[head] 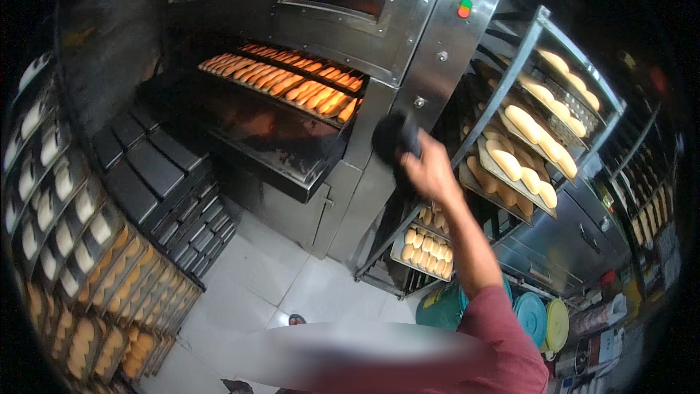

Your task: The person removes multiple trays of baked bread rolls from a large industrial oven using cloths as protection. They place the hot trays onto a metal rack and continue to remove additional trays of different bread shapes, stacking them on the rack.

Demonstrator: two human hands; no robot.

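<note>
My right hand (432, 167) reaches out in front of the oven's steel side panel (437, 76). Its fingers are closed on a dark, soft-looking pad (391, 137), too blurred to tell whether it is a mitt or a folded cloth. My left hand is out of view. To the left of the pad is the open mouth of a deck oven (339, 54). Inside glow rows of long browned bread rolls (268, 79) on dark trays. A dark metal ledge (262, 131) juts out below the opening.
A wheeled rack (506, 87) holds trays of pale loaves (525, 123) and smaller rolls (426, 251) at right. Lidded tubs (530, 314) stand beyond my arm. Black lidded pans (147, 169) are stacked at left, beside another bread-filled rack (120, 284). White floor tiles (262, 268) lie between.
</note>
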